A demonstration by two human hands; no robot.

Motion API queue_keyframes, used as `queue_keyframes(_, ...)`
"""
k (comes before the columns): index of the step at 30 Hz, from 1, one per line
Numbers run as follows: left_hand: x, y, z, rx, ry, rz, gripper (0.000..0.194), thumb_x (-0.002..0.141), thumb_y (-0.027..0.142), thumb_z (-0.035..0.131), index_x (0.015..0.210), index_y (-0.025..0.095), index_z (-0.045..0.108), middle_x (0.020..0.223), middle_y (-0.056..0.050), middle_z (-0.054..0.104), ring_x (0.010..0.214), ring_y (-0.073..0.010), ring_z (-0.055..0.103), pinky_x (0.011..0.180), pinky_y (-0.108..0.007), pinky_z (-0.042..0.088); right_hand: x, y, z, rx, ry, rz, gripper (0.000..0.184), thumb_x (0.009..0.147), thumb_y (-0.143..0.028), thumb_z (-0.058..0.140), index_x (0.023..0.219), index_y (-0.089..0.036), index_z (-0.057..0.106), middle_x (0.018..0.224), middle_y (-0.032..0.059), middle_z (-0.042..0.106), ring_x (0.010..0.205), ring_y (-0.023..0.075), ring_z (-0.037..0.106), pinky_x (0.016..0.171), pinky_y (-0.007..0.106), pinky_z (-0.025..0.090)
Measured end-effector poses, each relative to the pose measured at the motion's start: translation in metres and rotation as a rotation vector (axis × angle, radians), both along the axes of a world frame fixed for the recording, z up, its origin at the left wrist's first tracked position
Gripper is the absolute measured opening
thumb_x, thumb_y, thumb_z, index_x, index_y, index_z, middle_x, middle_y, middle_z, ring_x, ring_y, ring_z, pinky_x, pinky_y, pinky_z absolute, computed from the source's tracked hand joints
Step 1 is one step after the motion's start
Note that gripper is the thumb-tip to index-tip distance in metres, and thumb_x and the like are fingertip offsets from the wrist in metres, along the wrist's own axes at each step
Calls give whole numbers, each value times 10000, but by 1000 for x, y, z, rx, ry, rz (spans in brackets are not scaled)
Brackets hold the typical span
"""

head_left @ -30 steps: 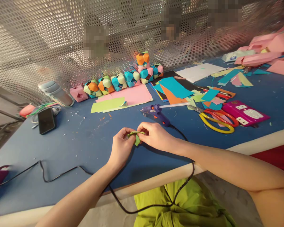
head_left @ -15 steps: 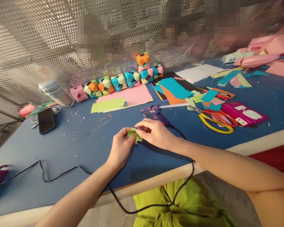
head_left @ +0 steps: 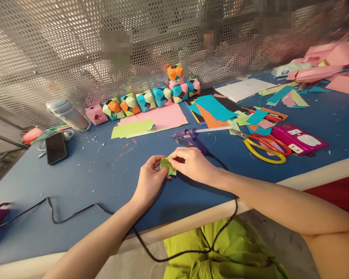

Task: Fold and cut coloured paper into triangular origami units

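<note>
A small piece of folded green paper (head_left: 170, 169) is held just above the blue table, between both hands. My left hand (head_left: 151, 175) is closed on its left side, the thumb lying across the paper's face. From the right, my right hand (head_left: 190, 162) pinches the upper edge between thumb and fingers. Beyond my right hand lies a purple glue gun (head_left: 192, 135) with a clear glue stick in its back. Its trigger side is partly hidden behind my right hand.
Folded paper balls (head_left: 145, 101) line the mesh wall. Scissors (head_left: 264, 149), a magenta power strip (head_left: 299, 140) and coloured paper strips (head_left: 216, 107) lie right. A phone (head_left: 56, 148) and a bottle (head_left: 68, 113) stand left. A black cord (head_left: 72, 213) loops over the table's front edge.
The green paper has turned slightly and shifted a little to the right between my hands. My left thumb moved with it. Both hands keep hold of the paper.
</note>
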State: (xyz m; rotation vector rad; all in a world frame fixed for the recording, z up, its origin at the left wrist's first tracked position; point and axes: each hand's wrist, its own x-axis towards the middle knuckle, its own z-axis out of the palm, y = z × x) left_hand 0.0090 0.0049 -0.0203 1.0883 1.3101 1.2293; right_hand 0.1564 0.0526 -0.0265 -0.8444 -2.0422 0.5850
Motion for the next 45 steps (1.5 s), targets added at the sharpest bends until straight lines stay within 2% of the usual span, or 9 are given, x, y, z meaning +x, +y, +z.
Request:
queue_keyframes(12, -1, -2, 1, 50, 35, 23, 136, 735, 275, 686, 804, 166, 643, 701, 13, 650, 625, -122, 596, 613, -241, 490, 0, -3, 1, 24, 13, -8, 166, 812, -103, 571, 664, -172, 600, 651, 7, 620, 588, 110, 548, 577, 230, 418)
queue_keyframes(18, -3, -1, -2, 78, 53, 36, 195, 744, 351, 698, 789, 161, 683, 685, 7, 647, 616, -108, 542, 591, -224, 426, 0, -1, 3, -102, 35, -1, 161, 809, -128, 593, 655, -171, 612, 645, 1, 639, 597, 112, 575, 581, 224, 436)
queue_keyframes(21, -5, 3, -3, 55, -14, 63, 211, 724, 354, 713, 768, 154, 664, 640, 18, 613, 583, -100, 521, 566, -222, 405, 4, -2, 14, -203, 6, 16, 73, 816, -215, 623, 795, -161, 666, 759, 33, 691, 627, 124, 616, 595, 236, 466)
queue_keyframes(24, -8, 8, -2, 32, -97, 104, 236, 693, 354, 734, 764, 148, 645, 631, 23, 597, 582, -100, 526, 565, -229, 408, 18, -8, 35, -183, -67, -5, 163, 832, -285, 614, 913, -159, 679, 886, 65, 701, 637, 129, 631, 606, 250, 473)
queue_keyframes(29, -10, 10, 0, 3, -184, 117, 264, 667, 351, 755, 769, 142, 630, 665, 8, 622, 605, -114, 570, 587, -256, 448, 70, -11, 58, -115, -418, -109, 315, 864, -357, 567, 584, -216, 603, 540, -6, 599, 485, 129, 506, 500, 273, 354)
queue_keyframes(31, -9, 10, -1, 3, -192, 111, 257, 670, 344, 754, 770, 141, 632, 668, 7, 626, 606, -113, 577, 594, -257, 456, 88, -3, 53, -132, -566, -236, 400, 856, -425, 566, 513, -219, 547, 489, 0, 567, 463, 140, 479, 486, 286, 325)
queue_keyframes(34, -7, 9, -2, -2, -195, 98, 261, 669, 348, 755, 770, 140, 634, 666, 5, 630, 603, -113, 576, 593, -256, 458, 96, 18, 38, -180, -547, -394, 304, 807, -466, 616, 656, -202, 630, 662, 43, 667, 610, 186, 587, 552, 290, 392)
queue_keyframes(39, -8, 11, -7, 7, -173, 107, 266, 668, 354, 749, 767, 138, 631, 670, 0, 632, 607, -115, 574, 587, -253, 456, 68, 48, 19, -333, -350, -177, 233, 837, -360, 573, 937, -171, 666, 821, 42, 700, 733, 179, 622, 656, 273, 447)
queue_keyframes(45, -13, 15, -5, 1, -124, 149, 272, 648, 362, 746, 747, 135, 633, 652, 6, 623, 602, -115, 570, 623, -273, 501, 44, 50, 2, -356, -355, -310, 150, 799, -268, 566, 863, -157, 643, 756, 49, 665, 700, 197, 601, 621, 268, 425)
